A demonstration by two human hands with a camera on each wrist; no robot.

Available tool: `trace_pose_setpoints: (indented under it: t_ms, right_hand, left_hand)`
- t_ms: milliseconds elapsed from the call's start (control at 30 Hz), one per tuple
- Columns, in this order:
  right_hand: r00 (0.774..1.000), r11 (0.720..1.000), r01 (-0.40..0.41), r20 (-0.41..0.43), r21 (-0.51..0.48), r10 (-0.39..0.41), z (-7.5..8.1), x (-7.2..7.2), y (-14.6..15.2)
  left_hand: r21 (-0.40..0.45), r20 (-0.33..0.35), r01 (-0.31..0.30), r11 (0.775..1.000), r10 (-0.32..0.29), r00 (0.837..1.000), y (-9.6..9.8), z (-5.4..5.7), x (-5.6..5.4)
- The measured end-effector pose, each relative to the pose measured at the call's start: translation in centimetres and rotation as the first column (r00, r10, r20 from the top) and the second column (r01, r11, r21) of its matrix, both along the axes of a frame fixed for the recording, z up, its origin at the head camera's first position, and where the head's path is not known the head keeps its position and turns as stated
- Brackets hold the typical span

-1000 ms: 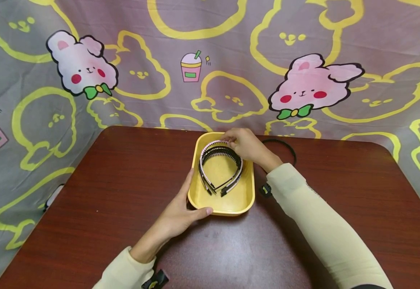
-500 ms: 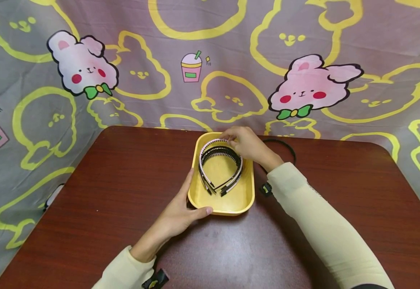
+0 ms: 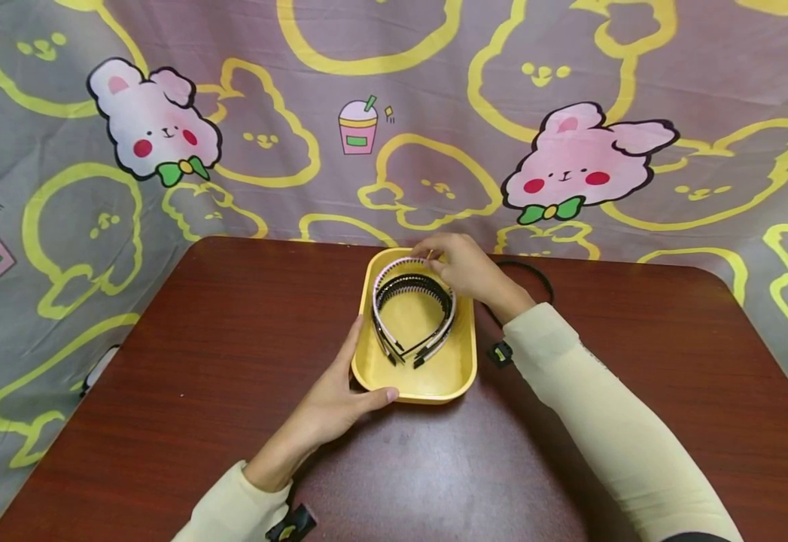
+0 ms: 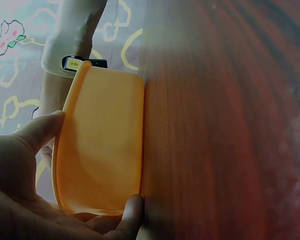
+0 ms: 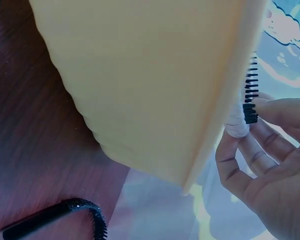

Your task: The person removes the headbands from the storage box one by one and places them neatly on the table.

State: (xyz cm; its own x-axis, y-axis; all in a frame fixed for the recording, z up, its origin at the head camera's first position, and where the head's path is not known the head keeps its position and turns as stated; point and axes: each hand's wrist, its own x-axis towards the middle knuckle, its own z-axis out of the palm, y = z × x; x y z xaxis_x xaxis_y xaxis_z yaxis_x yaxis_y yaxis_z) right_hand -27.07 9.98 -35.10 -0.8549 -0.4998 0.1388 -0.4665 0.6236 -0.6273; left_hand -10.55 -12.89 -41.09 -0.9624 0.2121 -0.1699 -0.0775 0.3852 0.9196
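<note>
My left hand [image 3: 326,403] grips the near left corner of a yellow plastic tub [image 3: 451,380], thumb over the rim and fingers along its outer side. In the left wrist view the tub's wall [image 4: 102,135] sits between that thumb and the fingers. Inside the tub lies a nested group of headbands: dark toothed ones [image 3: 410,280] and a pale pinkish-white headband [image 3: 376,290] standing highest. At the far right of the tub, my right hand [image 3: 464,265] pinches the pale headband by its top. The right wrist view shows its black teeth [image 5: 251,85] beside the fingers.
Another black headband [image 3: 541,280] lies on the dark red wooden table [image 3: 244,324], right of the tub and partly behind the right forearm. A patterned cloth [image 3: 265,68] hangs close behind the table's far edge and along its sides.
My right hand has risen slightly toward the far rim, and the top of the pale headband has come up with it, leaving a wider gap to the dark ones. The left hand stays put.
</note>
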Motion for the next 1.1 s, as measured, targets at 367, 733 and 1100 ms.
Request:
trace_pose_setpoints:
  t_ms: [367,733,1100]
  right_hand:
    - [1.0,1.0,-0.006,-0.03,0.009,0.007,0.7,0.2,0.2]
    - [1.0,1.0,-0.018,-0.011,0.004,0.018,1.7,0.8,1.1]
    - [0.999,0.999,-0.039,0.015,-0.006,0.039,2.5,1.3,2.5]
  left_hand:
    - [0.0,0.001,-0.002,1.0,0.002,1.0,0.0,0.0,0.0]
    - [-0.01,-0.003,0.0,1.0,0.0,1.0,0.0,0.0,0.0]
    - [-0.015,-0.007,0.0,1.0,0.0,1.0,0.0,0.0,0.1]
